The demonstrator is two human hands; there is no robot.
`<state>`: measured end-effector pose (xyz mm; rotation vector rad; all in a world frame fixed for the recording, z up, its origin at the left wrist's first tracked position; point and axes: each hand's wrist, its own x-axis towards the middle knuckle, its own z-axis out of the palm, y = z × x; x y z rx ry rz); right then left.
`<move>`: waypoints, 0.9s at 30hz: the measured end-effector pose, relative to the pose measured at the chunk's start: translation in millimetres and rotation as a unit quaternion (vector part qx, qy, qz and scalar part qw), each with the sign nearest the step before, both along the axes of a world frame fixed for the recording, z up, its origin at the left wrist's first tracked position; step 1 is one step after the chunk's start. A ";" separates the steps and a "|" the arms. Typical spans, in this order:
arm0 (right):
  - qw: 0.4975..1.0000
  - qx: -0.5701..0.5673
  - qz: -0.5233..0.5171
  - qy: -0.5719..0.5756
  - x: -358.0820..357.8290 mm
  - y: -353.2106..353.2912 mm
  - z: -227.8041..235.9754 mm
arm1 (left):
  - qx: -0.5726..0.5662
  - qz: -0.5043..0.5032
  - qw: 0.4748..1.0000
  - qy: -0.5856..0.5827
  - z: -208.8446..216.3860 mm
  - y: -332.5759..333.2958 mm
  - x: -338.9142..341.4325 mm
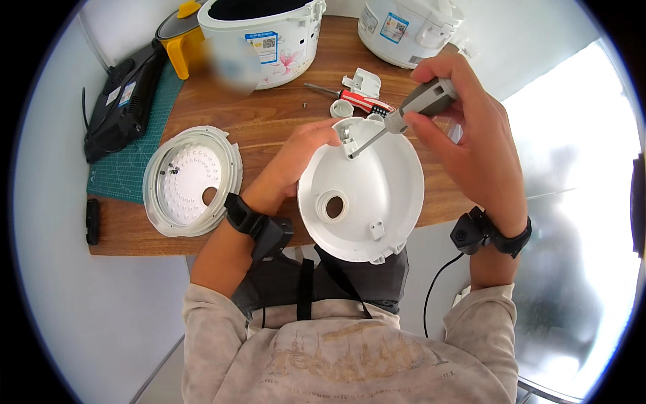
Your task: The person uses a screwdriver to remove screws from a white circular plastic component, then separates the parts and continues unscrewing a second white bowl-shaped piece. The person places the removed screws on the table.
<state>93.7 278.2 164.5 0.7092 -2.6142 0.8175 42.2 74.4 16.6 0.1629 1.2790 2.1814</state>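
My left hand (301,156) grips the far left rim of a white oval rice cooker lid shell (377,182), hollow side up, near the table's front edge. The shell has a round hole left of its middle and a small clip near its close end. Wrapped round the handle of a grey screwdriver (425,101), the fingers of my right hand (479,128) hold it slanting down to the left. Its tip meets or hovers just over a small latch bracket (348,143) at the shell's far end; I cannot tell which.
Left of the shell lies a round white inner lid (192,182) with screws on it. Beyond are a red screwdriver (367,102), a white plastic cover (363,81) and a loose screw (305,105). Two rice cooker bodies (296,50), a yellow-handled pot (176,57) and a black device (124,101) stand farther back.
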 end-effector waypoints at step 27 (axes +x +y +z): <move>0.992 -0.092 0.087 0.020 25.1 -15.1 -9.3 | 0.007 0.010 1.000 0.008 -1.5 -4.5 -1.4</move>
